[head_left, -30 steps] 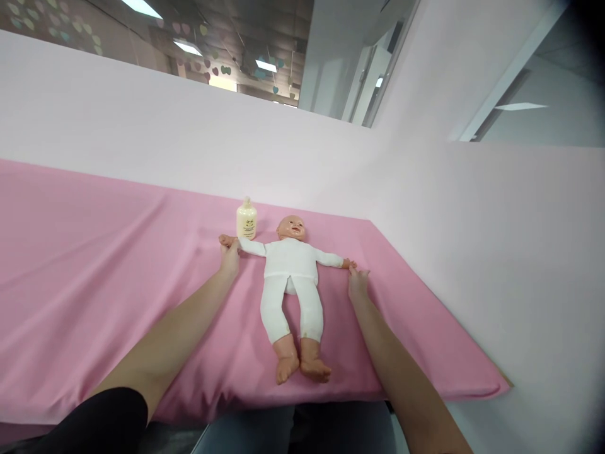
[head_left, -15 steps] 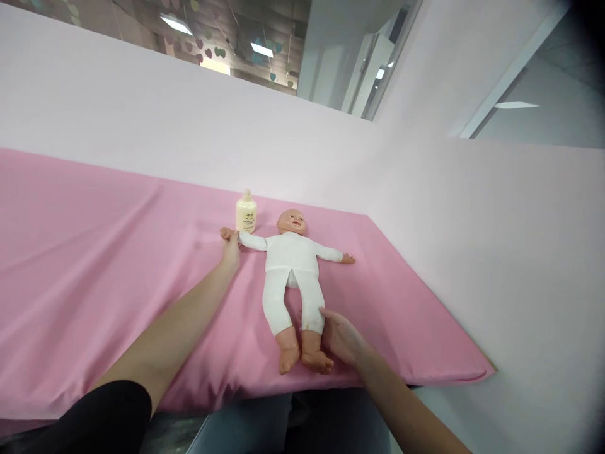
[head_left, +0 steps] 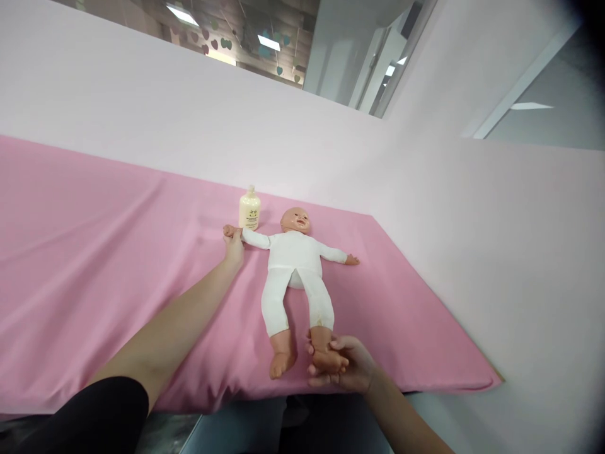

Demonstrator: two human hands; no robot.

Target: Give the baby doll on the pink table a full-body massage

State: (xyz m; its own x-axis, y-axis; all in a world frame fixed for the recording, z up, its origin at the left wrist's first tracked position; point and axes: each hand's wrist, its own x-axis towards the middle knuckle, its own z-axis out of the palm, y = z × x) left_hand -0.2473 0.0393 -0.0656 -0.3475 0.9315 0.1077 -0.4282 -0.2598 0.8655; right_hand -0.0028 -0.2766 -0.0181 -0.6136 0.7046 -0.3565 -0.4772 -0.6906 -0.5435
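A baby doll (head_left: 295,252) in white cloth lies on its back on the pink padded sheet (head_left: 401,315), head toward the wall and feet toward me. My left hand (head_left: 235,243) is closed around the doll's wrist on the left side, its arm stretched outward. With my right hand (head_left: 347,366) I hold the doll's foot (head_left: 329,360) on the right side; my thumb lies over the ankle and the fingers curl beneath it. The other foot (head_left: 282,356) rests on the sheet, toes toward me. Beyond my left hand stands a cream lotion bottle (head_left: 249,211).
A white wall (head_left: 189,120) borders the far side of the sheet, and another wall (head_left: 534,252) rises along the right. Windows are set above, with hanging heart decorations (head_left: 227,44) behind the glass. The sheet's front edge is just before my legs.
My right hand has slid down from the doll's lower leg to its foot and taken hold there. That leg has swung slightly outward to the right. My left hand keeps its grip.
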